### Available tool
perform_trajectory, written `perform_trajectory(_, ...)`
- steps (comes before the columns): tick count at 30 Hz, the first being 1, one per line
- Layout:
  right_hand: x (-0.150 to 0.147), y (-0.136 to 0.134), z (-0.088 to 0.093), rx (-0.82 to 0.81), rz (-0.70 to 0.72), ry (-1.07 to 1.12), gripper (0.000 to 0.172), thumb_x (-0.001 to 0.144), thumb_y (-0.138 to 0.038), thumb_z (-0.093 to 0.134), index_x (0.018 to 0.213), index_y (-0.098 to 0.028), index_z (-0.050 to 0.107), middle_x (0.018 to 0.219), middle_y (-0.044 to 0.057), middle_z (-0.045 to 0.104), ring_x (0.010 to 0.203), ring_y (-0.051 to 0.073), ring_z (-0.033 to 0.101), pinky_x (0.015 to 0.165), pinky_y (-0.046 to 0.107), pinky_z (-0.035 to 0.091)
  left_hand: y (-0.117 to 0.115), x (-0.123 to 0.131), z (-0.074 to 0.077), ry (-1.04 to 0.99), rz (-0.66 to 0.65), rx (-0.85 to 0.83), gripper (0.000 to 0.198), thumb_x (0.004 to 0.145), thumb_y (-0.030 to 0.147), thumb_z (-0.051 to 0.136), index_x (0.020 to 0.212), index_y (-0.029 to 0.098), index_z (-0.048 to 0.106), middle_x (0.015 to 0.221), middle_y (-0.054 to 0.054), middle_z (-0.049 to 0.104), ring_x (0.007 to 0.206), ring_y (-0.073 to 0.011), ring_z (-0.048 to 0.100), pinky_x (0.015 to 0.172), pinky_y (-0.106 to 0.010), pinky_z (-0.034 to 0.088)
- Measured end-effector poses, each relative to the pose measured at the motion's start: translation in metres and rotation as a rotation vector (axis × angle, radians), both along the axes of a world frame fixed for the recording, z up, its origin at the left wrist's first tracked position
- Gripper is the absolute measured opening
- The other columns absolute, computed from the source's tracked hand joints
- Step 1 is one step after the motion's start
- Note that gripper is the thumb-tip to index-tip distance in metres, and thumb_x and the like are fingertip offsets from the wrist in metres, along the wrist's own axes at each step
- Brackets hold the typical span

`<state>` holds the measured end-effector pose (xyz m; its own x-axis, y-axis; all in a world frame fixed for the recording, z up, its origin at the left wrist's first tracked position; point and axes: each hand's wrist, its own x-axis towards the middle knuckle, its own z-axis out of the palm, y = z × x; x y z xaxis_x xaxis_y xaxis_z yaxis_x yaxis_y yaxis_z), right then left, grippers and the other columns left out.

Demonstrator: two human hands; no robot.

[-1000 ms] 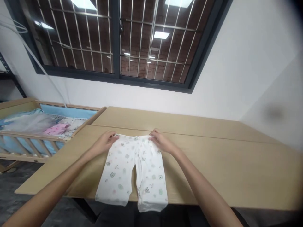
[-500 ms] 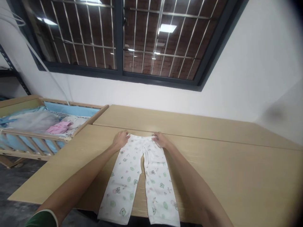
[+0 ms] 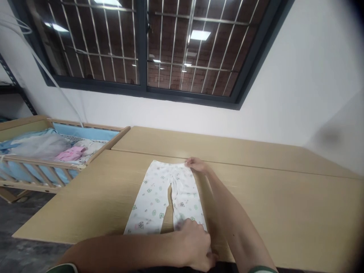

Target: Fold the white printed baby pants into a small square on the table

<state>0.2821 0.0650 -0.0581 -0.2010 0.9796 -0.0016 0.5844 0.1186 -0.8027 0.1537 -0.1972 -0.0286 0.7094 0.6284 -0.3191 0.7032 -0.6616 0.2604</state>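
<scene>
A pair of small white pants [image 3: 153, 197] with a print of green and grey figures lies spread on the wooden table, waistband away from me. At the right corner of the waistband, my right hand [image 3: 196, 165] pinches the cloth. My left hand [image 3: 195, 244] reaches across to the lower part of the right leg, its fingers curled closed on the cloth near the table's front edge. My left forearm and hand hide both leg ends.
The light wooden table [image 3: 270, 212] runs to the wall, with a seam across it. To the left stands a wooden crib [image 3: 65, 167] with blue padding, holding bedding and a pink cloth [image 3: 71, 153]. A barred window [image 3: 148, 89] is above.
My left hand has let go of the left waistband corner and swung down and right to the right leg's lower part. My right hand stays at its corner.
</scene>
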Motion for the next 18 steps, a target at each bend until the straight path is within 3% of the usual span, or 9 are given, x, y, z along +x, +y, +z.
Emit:
perform_trajectory(5,-0.004,-0.001,-0.002,-0.053,0.013,0.018,0.019,0.076,-0.021,0.084,0.081,-0.015,0.067,0.074,0.004,0.071,0.070,0.016,0.063,0.067,0.026,0.049,0.006,-0.004,-0.002,-0.031,-0.002,-0.008,0.051,0.091,0.048,0.045,0.099,0.010,0.078,0.095,-0.024,0.075,0.092,-0.0427,0.073,0.076,-0.051,0.056)
perform_trajectory(10,-0.008,0.001,-0.004,-0.050,-0.023,0.014,0.018,0.076,-0.021,0.083,0.080,-0.015,0.066,0.066,0.003,0.067,0.066,0.016,0.061,0.062,0.024,0.047,-0.002,0.002,-0.006,-0.016,-0.110,0.000,0.066,0.081,0.071,0.056,0.098,0.011,0.078,0.090,-0.023,0.075,0.084,-0.0396,0.073,0.077,-0.052,0.056)
perform_trajectory(13,-0.010,-0.001,-0.004,-0.037,-0.041,0.013,0.019,0.075,-0.022,0.082,0.079,-0.016,0.065,0.066,0.001,0.066,0.064,0.015,0.061,0.061,0.023,0.046,-0.006,0.004,-0.009,0.008,-0.175,-0.008,0.050,0.085,0.054,0.060,0.105,0.011,0.075,0.097,-0.022,0.075,0.088,-0.0382,0.073,0.076,-0.049,0.057)
perform_trajectory(18,-0.013,-0.002,-0.001,-0.033,-0.064,0.017,0.019,0.074,-0.018,0.081,0.076,-0.017,0.063,0.060,0.000,0.063,0.058,0.015,0.057,0.058,0.024,0.045,-0.002,-0.006,-0.003,-0.055,-0.076,-0.070,0.046,0.087,0.044,0.052,0.110,0.010,0.071,0.104,-0.024,0.073,0.093,-0.0443,0.072,0.075,-0.058,0.057)
